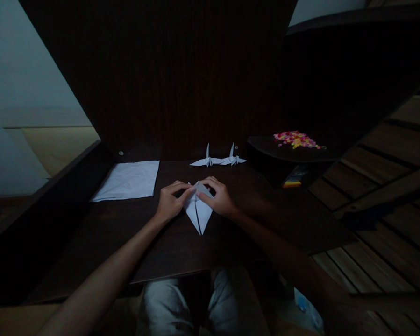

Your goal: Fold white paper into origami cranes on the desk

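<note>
Between my hands lies a white folded paper (198, 214), kite-shaped, its long point toward me and a dark slit down its middle. My left hand (173, 199) presses the upper left edge with thumb and fingertips. On the upper right side my right hand (219, 198) grips the same paper, thumb on top and fingers curled around the far edge. Beyond them, against the back panel, two white origami cranes (217, 161) stand side by side with wings touching or nearly so.
A stack of white paper sheets (131, 180) lies at the left of the dark desk (108, 233). Right of the cranes, a low curved shelf (262, 145) bears a heap of small colourful pieces (297, 139). A side board (45, 186) bounds the left.
</note>
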The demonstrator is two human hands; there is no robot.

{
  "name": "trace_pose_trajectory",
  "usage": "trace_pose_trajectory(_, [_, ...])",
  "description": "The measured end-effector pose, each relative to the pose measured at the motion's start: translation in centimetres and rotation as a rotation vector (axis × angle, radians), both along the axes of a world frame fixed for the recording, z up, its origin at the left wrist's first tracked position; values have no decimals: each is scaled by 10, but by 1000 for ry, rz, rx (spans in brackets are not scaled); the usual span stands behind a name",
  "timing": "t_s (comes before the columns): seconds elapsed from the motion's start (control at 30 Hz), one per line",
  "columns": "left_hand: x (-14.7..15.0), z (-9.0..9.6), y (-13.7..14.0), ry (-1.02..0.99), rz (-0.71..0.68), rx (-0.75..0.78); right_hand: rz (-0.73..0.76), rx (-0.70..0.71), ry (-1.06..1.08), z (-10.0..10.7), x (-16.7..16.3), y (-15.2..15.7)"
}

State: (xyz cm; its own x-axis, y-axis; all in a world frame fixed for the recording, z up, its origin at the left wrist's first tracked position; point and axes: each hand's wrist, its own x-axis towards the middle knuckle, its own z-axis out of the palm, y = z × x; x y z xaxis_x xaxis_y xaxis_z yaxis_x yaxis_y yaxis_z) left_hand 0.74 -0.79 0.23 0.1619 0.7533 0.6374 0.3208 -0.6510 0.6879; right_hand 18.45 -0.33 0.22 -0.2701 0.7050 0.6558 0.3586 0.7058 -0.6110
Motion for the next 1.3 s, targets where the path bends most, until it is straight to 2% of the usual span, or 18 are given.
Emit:
trace_pose_trajectory(0.17, [-5,-7,8,57,25,-87,-17,-63,-107,-11,1,7])
trace_pose_trajectory(0.27, [-10,-12,13,132,-9,-113,-46,-98,-105,-15,2,9])
trace_pose_trajectory(0.37, [-13,-15,15,186,30,-111,-64,-163,-78,-19,2,11])
trace_pose_trajectory(0.57, [-13,-14,14,149,109,-96,7,-294,-12,-24,0,12])
trace_pose_trajectory(0.77, [-13,-13,14,111,141,-160,17,-327,-2,-27,-1,12])
trace_pose_trajectory(0.9, [-16,-13,18,131,63,-196,7,-349,42,-28,0,15])
trace_pose_trajectory(1.07, [-20,-16,22,275,-12,-218,16,-371,73,-28,1,16])
trace_pose_trajectory(1.3, [-19,-21,24,236,33,-265,15,-363,47,-29,1,15])
